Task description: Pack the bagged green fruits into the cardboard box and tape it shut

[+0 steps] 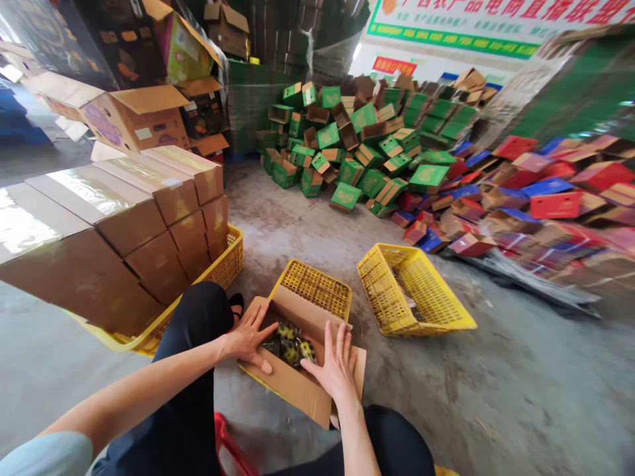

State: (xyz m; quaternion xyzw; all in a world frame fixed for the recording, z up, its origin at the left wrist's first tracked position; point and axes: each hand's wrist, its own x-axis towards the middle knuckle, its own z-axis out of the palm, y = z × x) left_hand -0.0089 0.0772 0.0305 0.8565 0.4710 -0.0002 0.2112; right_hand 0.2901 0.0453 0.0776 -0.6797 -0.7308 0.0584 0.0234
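Between my knees an open cardboard box (297, 390) rests on an overturned yellow crate (315, 281). Inside it lie several dark green and yellow items in clear plastic wrap (288, 345); their exact kind is too small to make out. My left hand (251, 338) is spread over the box's left side, thumb along the near edge. On the right side my right hand (335, 363) lies with fingers apart, its thumb reaching over the opening. Neither hand grips anything.
At my left, taped cardboard boxes (124, 211) stand stacked in a yellow crate (235, 254). Another yellow crate (411, 291) sits on the floor to the right, with some contents. Heaps of green boxes (344, 196) and red and blue boxes (555, 205) lie farther back.
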